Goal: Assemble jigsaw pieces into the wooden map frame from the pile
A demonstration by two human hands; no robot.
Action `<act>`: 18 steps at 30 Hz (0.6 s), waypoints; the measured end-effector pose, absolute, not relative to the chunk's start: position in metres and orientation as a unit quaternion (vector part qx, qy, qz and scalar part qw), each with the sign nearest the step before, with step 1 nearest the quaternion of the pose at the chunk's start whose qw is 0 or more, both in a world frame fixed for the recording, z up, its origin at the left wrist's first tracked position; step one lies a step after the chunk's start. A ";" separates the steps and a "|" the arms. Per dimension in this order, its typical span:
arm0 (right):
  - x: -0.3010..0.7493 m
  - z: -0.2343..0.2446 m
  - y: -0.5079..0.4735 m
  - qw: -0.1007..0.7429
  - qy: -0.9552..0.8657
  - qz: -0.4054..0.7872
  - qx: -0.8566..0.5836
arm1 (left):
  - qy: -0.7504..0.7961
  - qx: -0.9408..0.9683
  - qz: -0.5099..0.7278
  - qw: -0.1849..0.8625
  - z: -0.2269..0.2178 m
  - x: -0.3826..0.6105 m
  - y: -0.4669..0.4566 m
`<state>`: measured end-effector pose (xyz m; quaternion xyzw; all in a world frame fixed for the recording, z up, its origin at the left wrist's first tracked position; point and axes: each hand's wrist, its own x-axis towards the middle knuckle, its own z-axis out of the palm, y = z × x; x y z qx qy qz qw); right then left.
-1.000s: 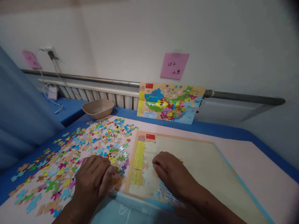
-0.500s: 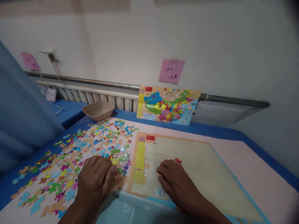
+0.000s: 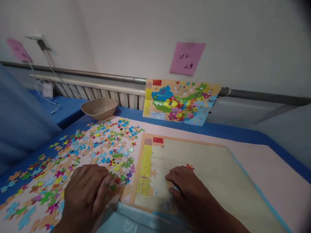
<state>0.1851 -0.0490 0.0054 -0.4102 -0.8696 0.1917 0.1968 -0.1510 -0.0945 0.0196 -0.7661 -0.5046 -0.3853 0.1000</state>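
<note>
Yellow fills the printed strip down the left side of my puzzle board, and the red flag piece sits at its upper-left corner. I judge this early going: a few peach and pale pieces edge the strip, while most of the pale middle is bare, and many loose pieces lie spread to the left.

My right hand is over the board's lower part, thumb and forefinger slightly parted; a peach-and-blue bit shows between them, though I cannot tell whether I grip it. A red piece lies just beyond its knuckles. My left hand is loosely curled beside the loose pieces, its palm hidden, so I cannot tell whether it holds anything.
</note>
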 end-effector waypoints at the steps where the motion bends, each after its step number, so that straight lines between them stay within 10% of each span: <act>1: 0.185 0.005 -0.048 0.194 -0.868 0.194 -0.413 | -0.506 -0.765 -0.387 0.092 0.020 -0.150 -0.096; 18: 0.184 0.008 -0.047 0.196 -0.872 0.170 -0.416 | -0.519 -0.763 -0.380 0.065 0.025 -0.144 -0.099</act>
